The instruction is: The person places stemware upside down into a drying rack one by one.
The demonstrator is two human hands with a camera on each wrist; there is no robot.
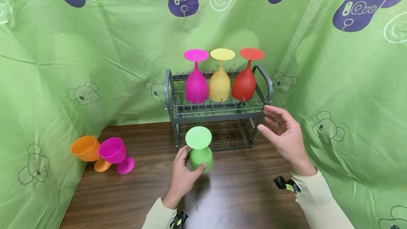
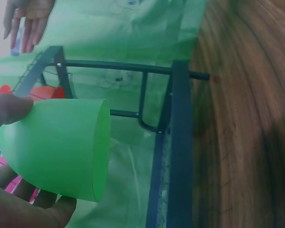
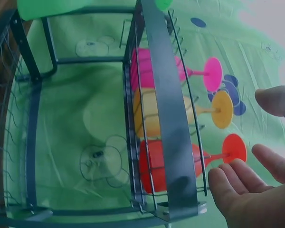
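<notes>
My left hand (image 1: 184,177) grips a green plastic goblet (image 1: 201,158) by its bowl, thumb on one side and fingers on the other. The goblet is upside down, its round foot on top, in front of the dish rack (image 1: 210,118). In the left wrist view the open rim of the green goblet (image 2: 102,152) faces right. My right hand (image 1: 284,135) holds nothing; its fingers are spread loosely beside the rack's right end. Upside down on the upper tier stand a magenta goblet (image 1: 196,86), a yellow goblet (image 1: 220,86) and a red goblet (image 1: 245,84).
An orange goblet (image 1: 85,148) and another magenta goblet (image 1: 112,150) stand upright at the left of the wooden table (image 1: 140,200). The rack's lower wire tier (image 1: 219,135) sits near the tabletop. Green printed cloth (image 1: 127,45) hangs behind and at both sides.
</notes>
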